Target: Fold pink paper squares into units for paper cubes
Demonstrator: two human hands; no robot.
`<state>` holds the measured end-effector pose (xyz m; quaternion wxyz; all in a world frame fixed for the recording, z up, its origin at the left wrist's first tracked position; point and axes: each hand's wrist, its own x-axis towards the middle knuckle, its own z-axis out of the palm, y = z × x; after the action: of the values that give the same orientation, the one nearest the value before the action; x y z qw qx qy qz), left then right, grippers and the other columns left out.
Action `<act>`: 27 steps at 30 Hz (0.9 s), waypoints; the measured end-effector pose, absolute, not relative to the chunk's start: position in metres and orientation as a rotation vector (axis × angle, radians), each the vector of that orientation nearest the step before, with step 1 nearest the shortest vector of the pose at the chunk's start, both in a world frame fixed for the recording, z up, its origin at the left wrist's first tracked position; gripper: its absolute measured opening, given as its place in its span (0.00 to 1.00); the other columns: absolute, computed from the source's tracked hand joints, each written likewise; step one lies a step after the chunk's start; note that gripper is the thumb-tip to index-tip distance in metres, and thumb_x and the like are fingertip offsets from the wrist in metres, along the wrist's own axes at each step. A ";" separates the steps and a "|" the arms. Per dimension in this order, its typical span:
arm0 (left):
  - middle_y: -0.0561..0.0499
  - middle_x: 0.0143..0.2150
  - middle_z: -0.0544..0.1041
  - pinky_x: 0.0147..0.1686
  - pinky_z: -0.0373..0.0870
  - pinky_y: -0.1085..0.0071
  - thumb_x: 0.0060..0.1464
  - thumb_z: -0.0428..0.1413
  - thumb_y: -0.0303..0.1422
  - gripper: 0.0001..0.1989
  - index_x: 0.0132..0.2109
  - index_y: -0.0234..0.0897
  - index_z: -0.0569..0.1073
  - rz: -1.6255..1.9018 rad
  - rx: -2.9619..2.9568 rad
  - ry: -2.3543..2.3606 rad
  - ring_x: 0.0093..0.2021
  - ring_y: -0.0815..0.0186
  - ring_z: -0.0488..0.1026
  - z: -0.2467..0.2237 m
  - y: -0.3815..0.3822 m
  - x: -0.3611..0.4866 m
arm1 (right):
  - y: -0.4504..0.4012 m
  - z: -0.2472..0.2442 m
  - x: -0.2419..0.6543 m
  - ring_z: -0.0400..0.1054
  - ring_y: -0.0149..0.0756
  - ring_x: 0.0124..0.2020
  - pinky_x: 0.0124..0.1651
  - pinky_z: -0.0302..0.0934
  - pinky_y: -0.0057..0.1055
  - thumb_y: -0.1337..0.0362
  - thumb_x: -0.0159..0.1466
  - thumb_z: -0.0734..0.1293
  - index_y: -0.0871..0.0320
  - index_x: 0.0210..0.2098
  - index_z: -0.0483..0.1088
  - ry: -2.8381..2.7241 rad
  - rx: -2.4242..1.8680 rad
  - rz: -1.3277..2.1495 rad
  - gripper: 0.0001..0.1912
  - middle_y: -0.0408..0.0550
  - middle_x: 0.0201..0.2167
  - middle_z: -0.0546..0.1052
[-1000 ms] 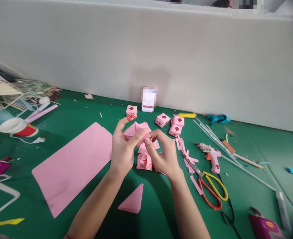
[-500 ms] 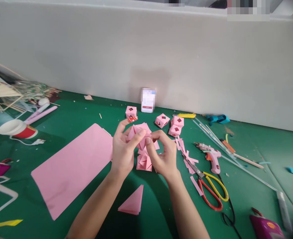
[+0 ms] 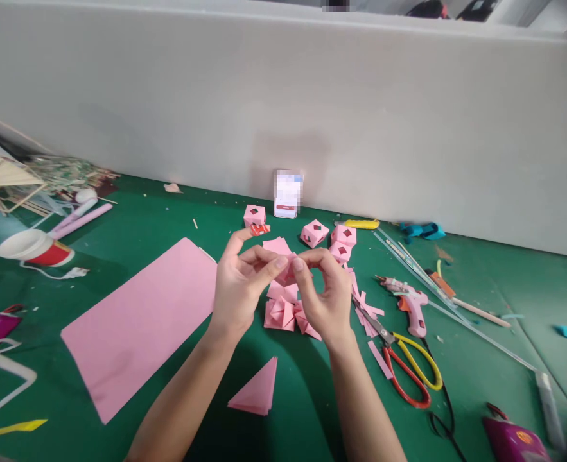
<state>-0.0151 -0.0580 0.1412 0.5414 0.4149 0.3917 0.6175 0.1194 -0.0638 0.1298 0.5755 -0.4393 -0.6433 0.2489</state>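
Observation:
Between my hands is a small folded pink paper piece (image 3: 289,273), partly hidden by the fingers. My left hand (image 3: 244,279) pinches its left side between thumb and fingers, with the index finger raised and a red patterned wrap around its tip. On the other side, my right hand (image 3: 324,289) pinches the paper with thumb and index finger. Below them on the green table lie folded pink pieces (image 3: 280,313). A folded pink triangle stack (image 3: 257,390) rests nearer to me. Behind the hands sit several pink paper polyhedra (image 3: 314,233) with diamond-shaped holes.
A large pink sheet (image 3: 143,327) lies left, beyond it a paper cup (image 3: 35,248). Scissors (image 3: 408,369), pink strips, a glue gun (image 3: 411,305) and a yellow cutter (image 3: 361,224) are on the right. A phone (image 3: 287,194) leans against the grey partition (image 3: 191,102).
The paper piece between my hands has been turned and is more covered by the fingers. My right hand has shifted slightly right, uncovering another folded piece on the table.

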 end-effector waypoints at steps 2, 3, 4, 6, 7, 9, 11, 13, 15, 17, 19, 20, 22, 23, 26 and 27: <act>0.56 0.28 0.80 0.39 0.77 0.71 0.51 0.68 0.28 0.24 0.52 0.41 0.68 1.476 0.981 0.929 0.32 0.67 0.79 0.142 -0.058 -0.016 | -0.064 0.130 0.120 0.70 0.33 0.31 0.37 0.64 0.32 0.67 0.69 0.65 0.55 0.34 0.70 -1.491 -1.022 0.593 0.06 0.42 0.29 0.76; 0.56 0.28 0.80 0.39 0.77 0.71 0.51 0.68 0.28 0.24 0.52 0.41 0.68 1.476 0.974 0.933 0.32 0.67 0.80 0.142 -0.058 -0.016 | -0.064 0.130 0.120 0.70 0.33 0.31 0.37 0.64 0.31 0.67 0.69 0.65 0.55 0.33 0.69 -1.487 -1.012 0.594 0.07 0.42 0.29 0.76; 0.56 0.28 0.80 0.40 0.77 0.71 0.50 0.68 0.28 0.25 0.52 0.41 0.68 1.472 0.966 0.940 0.32 0.67 0.80 0.142 -0.057 -0.016 | -0.064 0.130 0.120 0.70 0.33 0.31 0.37 0.64 0.31 0.68 0.69 0.65 0.55 0.32 0.69 -1.484 -1.000 0.592 0.07 0.42 0.29 0.76; 0.56 0.29 0.80 0.41 0.77 0.70 0.49 0.69 0.29 0.25 0.52 0.40 0.68 1.443 0.953 0.953 0.33 0.67 0.80 0.143 -0.056 -0.017 | -0.063 0.129 0.121 0.70 0.33 0.31 0.36 0.63 0.31 0.68 0.69 0.66 0.55 0.31 0.69 -1.474 -0.984 0.587 0.08 0.42 0.28 0.76; 0.56 0.29 0.81 0.41 0.77 0.70 0.48 0.69 0.29 0.26 0.52 0.41 0.68 1.422 0.954 0.954 0.33 0.67 0.80 0.143 -0.056 -0.018 | -0.063 0.129 0.122 0.70 0.33 0.30 0.36 0.63 0.30 0.68 0.68 0.66 0.55 0.31 0.69 -1.464 -0.979 0.586 0.08 0.42 0.28 0.76; 0.54 0.32 0.81 0.41 0.77 0.71 0.49 0.69 0.30 0.26 0.53 0.41 0.69 1.385 0.963 0.946 0.34 0.68 0.80 0.143 -0.054 -0.019 | -0.063 0.128 0.122 0.70 0.33 0.30 0.36 0.63 0.30 0.68 0.68 0.66 0.55 0.31 0.69 -1.432 -0.976 0.588 0.09 0.41 0.28 0.76; 0.53 0.34 0.82 0.41 0.76 0.72 0.50 0.69 0.32 0.24 0.53 0.41 0.70 1.374 0.967 0.948 0.36 0.68 0.79 0.143 -0.053 -0.021 | -0.062 0.127 0.123 0.70 0.32 0.30 0.35 0.63 0.30 0.67 0.69 0.66 0.55 0.30 0.69 -1.387 -0.977 0.612 0.09 0.41 0.27 0.75; 0.54 0.32 0.81 0.40 0.75 0.73 0.50 0.68 0.32 0.23 0.52 0.41 0.70 1.388 0.959 0.968 0.35 0.68 0.79 0.143 -0.053 -0.022 | -0.062 0.127 0.122 0.69 0.32 0.30 0.35 0.63 0.30 0.66 0.69 0.66 0.55 0.30 0.69 -1.345 -0.988 0.656 0.09 0.41 0.27 0.75; 0.57 0.28 0.78 0.38 0.75 0.72 0.49 0.69 0.31 0.23 0.51 0.41 0.71 1.413 0.944 0.987 0.32 0.68 0.78 0.143 -0.053 -0.022 | -0.061 0.127 0.122 0.70 0.32 0.31 0.35 0.63 0.29 0.64 0.69 0.67 0.55 0.33 0.71 -1.320 -0.998 0.733 0.06 0.42 0.29 0.75; 0.57 0.27 0.77 0.36 0.75 0.72 0.49 0.69 0.31 0.23 0.51 0.41 0.71 1.441 0.923 0.997 0.31 0.68 0.77 0.143 -0.053 -0.023 | -0.061 0.128 0.121 0.71 0.32 0.32 0.36 0.64 0.30 0.62 0.69 0.67 0.55 0.38 0.71 -1.315 -0.992 0.828 0.04 0.43 0.33 0.76; 0.58 0.27 0.77 0.35 0.75 0.73 0.50 0.68 0.31 0.22 0.51 0.42 0.71 1.470 0.913 1.003 0.30 0.69 0.77 0.144 -0.053 -0.024 | -0.061 0.129 0.121 0.72 0.32 0.34 0.37 0.65 0.30 0.61 0.70 0.66 0.55 0.39 0.71 -1.321 -0.975 0.888 0.05 0.43 0.34 0.76; 0.58 0.27 0.77 0.35 0.75 0.73 0.50 0.68 0.32 0.22 0.51 0.42 0.71 1.483 0.915 1.005 0.30 0.69 0.77 0.145 -0.053 -0.024 | -0.061 0.129 0.121 0.71 0.32 0.34 0.37 0.65 0.30 0.61 0.70 0.65 0.55 0.37 0.70 -1.323 -0.966 0.895 0.06 0.43 0.33 0.75; 0.57 0.27 0.78 0.35 0.74 0.75 0.50 0.68 0.32 0.22 0.51 0.42 0.70 1.496 0.924 1.008 0.30 0.69 0.77 0.145 -0.053 -0.024 | -0.061 0.129 0.120 0.70 0.32 0.33 0.37 0.64 0.30 0.62 0.71 0.64 0.55 0.34 0.69 -1.316 -0.950 0.882 0.08 0.42 0.31 0.74; 0.57 0.28 0.79 0.35 0.74 0.75 0.50 0.68 0.32 0.23 0.51 0.41 0.70 1.491 0.926 1.010 0.30 0.69 0.77 0.145 -0.053 -0.024 | -0.061 0.129 0.121 0.70 0.32 0.33 0.37 0.64 0.30 0.62 0.71 0.64 0.55 0.33 0.68 -1.308 -0.945 0.873 0.09 0.42 0.30 0.74; 0.56 0.28 0.79 0.36 0.74 0.75 0.50 0.68 0.32 0.22 0.51 0.40 0.71 1.466 0.922 1.015 0.31 0.70 0.77 0.145 -0.053 -0.023 | -0.061 0.127 0.121 0.68 0.31 0.32 0.36 0.63 0.29 0.63 0.70 0.65 0.55 0.32 0.67 -1.288 -0.950 0.845 0.10 0.42 0.30 0.73; 0.56 0.29 0.79 0.36 0.74 0.75 0.51 0.68 0.32 0.21 0.50 0.40 0.71 1.467 0.923 1.017 0.31 0.70 0.77 0.145 -0.053 -0.023 | -0.060 0.127 0.121 0.68 0.31 0.32 0.36 0.63 0.29 0.63 0.70 0.65 0.55 0.31 0.67 -1.291 -0.962 0.832 0.10 0.42 0.30 0.73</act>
<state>-0.0226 -0.0531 0.1455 0.5363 0.3876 0.4271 0.6162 0.1210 -0.0604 0.1265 0.6169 -0.4177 -0.5607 0.3613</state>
